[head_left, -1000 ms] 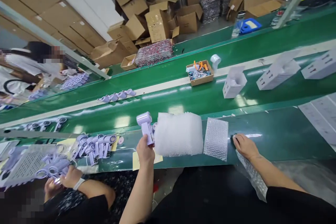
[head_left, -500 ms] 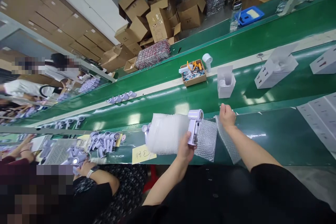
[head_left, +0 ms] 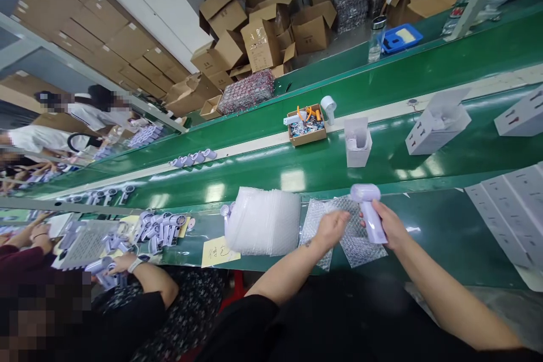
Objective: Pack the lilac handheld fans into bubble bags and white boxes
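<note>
In the head view my right hand (head_left: 389, 225) is closed around the handle of a lavender handheld fan (head_left: 371, 216), its round head pointing up and left. My left hand (head_left: 332, 231) is just left of the fan, its fingers curled in. A bubble-wrap bag (head_left: 354, 244) lies under and between both hands; whether the left fingers pinch its edge is hidden. Another bubble-wrap piece (head_left: 311, 225) lies partly beneath my left forearm. Further left sits a thick stack of white bubble bags (head_left: 265, 223).
A handwritten yellow note (head_left: 219, 253) lies by the stack. Beyond are an open white box (head_left: 357, 147), a larger white box (head_left: 439, 127) and a small parts carton (head_left: 309, 134). White boxes (head_left: 509, 209) are lined up at right. A co-worker's hand (head_left: 124, 263) handles fans at left.
The fan has passed from my left hand to my right hand and moved right. My right hand has let go of the bubble wrap, and my left hand has moved right, over it.
</note>
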Demonstrator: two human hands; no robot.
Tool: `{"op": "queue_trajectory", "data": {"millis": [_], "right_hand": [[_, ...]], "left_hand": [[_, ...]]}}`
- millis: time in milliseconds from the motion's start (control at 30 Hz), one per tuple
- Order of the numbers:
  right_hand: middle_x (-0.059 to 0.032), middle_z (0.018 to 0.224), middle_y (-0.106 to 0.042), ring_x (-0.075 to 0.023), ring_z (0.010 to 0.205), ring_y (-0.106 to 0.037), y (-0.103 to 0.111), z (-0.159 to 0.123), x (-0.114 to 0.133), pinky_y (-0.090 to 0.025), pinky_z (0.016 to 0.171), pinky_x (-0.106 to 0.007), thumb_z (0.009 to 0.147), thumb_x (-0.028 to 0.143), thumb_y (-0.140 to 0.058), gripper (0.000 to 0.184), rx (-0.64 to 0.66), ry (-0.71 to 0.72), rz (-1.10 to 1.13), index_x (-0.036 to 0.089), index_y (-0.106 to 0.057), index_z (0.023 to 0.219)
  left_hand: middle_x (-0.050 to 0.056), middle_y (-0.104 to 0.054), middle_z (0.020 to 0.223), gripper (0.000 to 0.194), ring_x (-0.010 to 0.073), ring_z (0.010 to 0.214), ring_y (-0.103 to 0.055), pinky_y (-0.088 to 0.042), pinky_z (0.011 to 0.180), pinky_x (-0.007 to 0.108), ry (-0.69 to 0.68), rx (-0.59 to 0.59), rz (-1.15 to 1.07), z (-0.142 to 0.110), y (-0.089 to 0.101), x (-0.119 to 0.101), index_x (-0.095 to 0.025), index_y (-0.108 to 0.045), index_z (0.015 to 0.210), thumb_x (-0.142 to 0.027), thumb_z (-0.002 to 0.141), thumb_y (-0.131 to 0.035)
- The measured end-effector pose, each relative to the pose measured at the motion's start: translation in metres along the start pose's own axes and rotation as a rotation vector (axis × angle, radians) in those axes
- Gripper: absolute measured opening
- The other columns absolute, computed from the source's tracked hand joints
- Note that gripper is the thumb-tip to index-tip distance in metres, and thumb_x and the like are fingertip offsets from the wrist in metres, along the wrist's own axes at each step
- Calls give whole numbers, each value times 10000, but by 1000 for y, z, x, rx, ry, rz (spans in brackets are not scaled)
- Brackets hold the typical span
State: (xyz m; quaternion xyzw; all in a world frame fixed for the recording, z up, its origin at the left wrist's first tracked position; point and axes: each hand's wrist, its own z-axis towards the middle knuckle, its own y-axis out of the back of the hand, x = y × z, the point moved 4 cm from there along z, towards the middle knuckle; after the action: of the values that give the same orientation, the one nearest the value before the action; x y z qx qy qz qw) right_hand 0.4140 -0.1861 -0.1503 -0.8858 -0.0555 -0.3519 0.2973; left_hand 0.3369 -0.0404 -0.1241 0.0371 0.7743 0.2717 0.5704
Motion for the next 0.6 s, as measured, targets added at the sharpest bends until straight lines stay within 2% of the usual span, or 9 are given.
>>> {"op": "queue_trajectory", "data": {"millis": [67, 100, 200, 300, 367, 433, 533, 600], "right_hand": [[-37, 707, -670, -171, 527, -618, 25, -13, -1, -529, 462, -291, 784, 474, -592, 324, -60, -98, 92, 203, -552, 959], [-38, 705, -671, -170, 521, -619, 36, -20, -2, -530, 451, -284, 782, 466, -598, 318, -77, -141, 119, 207, -551, 960], [-37, 735, -683, -179, 552, -637, 57, -40, -12, -560, 495, -297, 758, 416, -643, 294, -82, -212, 184, 228, -550, 964], [-44, 786, -691, -203, 654, -662, 56, -60, -22, -585, 573, -320, 743, 364, -670, 284, -48, -224, 235, 233, -565, 971], [-46, 813, -693, -214, 748, -670, 47, -72, -25, -587, 595, -317, 748, 339, -674, 290, 5, -241, 248, 236, -570, 999], [-50, 862, -694, -217, 843, -663, 34, -81, -24, -584, 635, -313, 754, 309, -677, 298, 91, -262, 265, 235, -573, 1023], [-78, 951, -683, -229, 945, -637, 14, -91, -21, -574, 694, -329, 734, 279, -703, 311, 234, -296, 301, 211, -587, 1014], [-81, 960, -673, -240, 952, -632, 3, -97, -18, -569, 711, -355, 707, 273, -725, 336, 297, -293, 302, 204, -591, 1008]], "left_hand": [[87, -617, 822, 295, 232, 908, -530, -394, 857, 368, 87, -113, 248, 29, 12, 8, -174, -645, 747, -366, 863, -454], [106, -616, 859, 247, 261, 972, -512, -376, 883, 400, 156, -103, 361, 43, 16, 13, -168, -648, 727, -358, 824, -522], [124, -598, 926, 174, 320, 1071, -456, -358, 892, 435, 291, 74, 516, 71, 12, 24, -159, -625, 610, -303, 637, -720], [67, -600, 830, 171, 243, 948, -522, -395, 820, 346, 273, 193, 476, 70, 2, 20, -160, -582, 563, -239, 620, -724], [15, -572, 690, 172, 160, 744, -543, -410, 696, 272, 268, 228, 381, 60, 0, 13, -162, -567, 601, -266, 680, -680], [-27, -522, 593, 192, 109, 583, -494, -375, 578, 226, 309, 223, 133, 45, 3, 4, -161, -553, 664, -301, 675, -685], [-48, -511, 567, 370, 89, 516, -464, -335, 521, 209, 430, 197, -363, 20, 13, -8, -153, -540, 769, -306, 531, -779], [-42, -519, 574, 425, 89, 519, -469, -335, 527, 211, 436, 146, -523, 4, 22, -16, -144, -544, 786, -310, 489, -800]]}}
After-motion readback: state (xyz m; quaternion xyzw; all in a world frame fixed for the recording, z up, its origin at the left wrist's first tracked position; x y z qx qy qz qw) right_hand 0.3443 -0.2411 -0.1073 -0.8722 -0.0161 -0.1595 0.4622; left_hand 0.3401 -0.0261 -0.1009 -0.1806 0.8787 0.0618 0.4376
